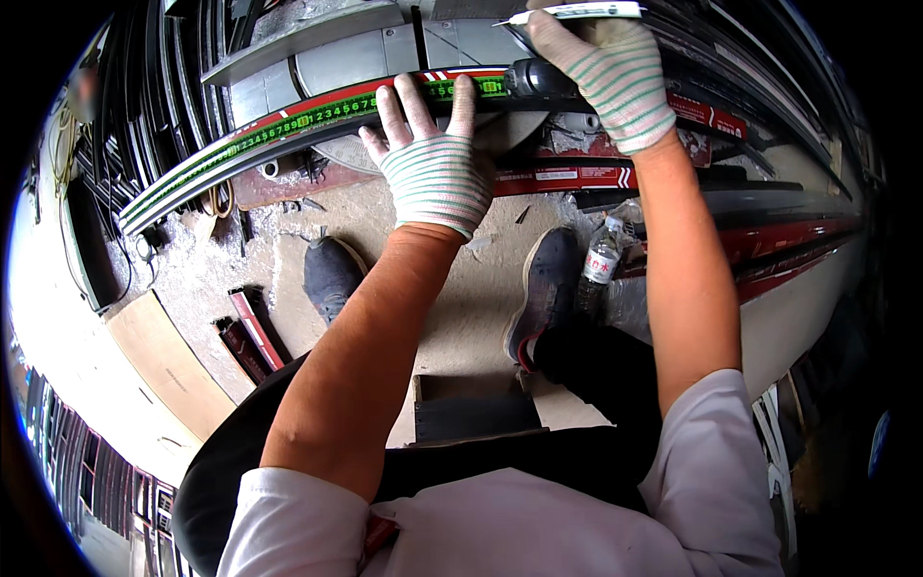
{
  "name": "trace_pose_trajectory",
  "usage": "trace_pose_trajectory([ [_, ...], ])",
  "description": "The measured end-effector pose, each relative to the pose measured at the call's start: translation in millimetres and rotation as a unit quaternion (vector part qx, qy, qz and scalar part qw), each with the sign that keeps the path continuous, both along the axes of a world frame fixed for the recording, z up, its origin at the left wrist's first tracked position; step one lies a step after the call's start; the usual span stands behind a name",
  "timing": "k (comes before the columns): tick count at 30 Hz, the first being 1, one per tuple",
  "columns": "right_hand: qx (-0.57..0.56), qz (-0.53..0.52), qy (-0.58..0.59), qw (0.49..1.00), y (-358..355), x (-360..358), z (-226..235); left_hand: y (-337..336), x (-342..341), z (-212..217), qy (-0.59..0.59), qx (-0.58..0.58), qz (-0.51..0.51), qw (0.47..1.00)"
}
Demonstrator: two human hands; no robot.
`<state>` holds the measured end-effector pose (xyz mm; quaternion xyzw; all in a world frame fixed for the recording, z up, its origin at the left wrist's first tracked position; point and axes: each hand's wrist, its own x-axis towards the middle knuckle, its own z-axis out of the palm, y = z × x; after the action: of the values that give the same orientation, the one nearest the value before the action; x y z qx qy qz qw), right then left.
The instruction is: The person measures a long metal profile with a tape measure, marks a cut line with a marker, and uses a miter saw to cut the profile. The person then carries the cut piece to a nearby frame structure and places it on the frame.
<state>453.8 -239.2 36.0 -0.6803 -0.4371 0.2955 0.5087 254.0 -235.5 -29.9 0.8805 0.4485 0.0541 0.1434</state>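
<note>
Pale grey concrete floor [437, 288] spreads below a silver metal machine bed [351, 62]. Along the bed's near edge lies a long, narrow profile with a red film strip and black edging [327, 101], its left end reaching beyond the bed's left side. On this profile a green measuring tape with bright numerals [361, 104] runs lengthwise, apparently so its scale follows the piece. The left hand, in a white knitted glove with green stripes [433, 168], spreads its fingers wide across tape and profile, seemingly to keep both from shifting. The right hand, gloved alike [620, 82], is bent narrow around a slim white marker pen [596, 12], whose tip points left, perhaps gripped that way for writing. Just beside that hand, at the tape's right end, sits a black rounded tape case [538, 79]; whether the fingers also touch it, I cannot tell.
</note>
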Motion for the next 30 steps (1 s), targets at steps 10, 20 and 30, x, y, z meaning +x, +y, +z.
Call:
trace_pose_trajectory([
  [10,-0.072,0.225,-0.172,0.957,23,7,-16,-2,-1,-8,-0.005,0.021,0.009,1.000],
  [20,-0.135,0.259,-0.077,0.953,23,7,-20,-1,0,-7,-0.003,0.006,0.009,1.000],
  [30,-0.139,0.272,-0.063,0.950,24,9,-20,-1,0,-8,-0.004,0.009,0.006,1.000],
])
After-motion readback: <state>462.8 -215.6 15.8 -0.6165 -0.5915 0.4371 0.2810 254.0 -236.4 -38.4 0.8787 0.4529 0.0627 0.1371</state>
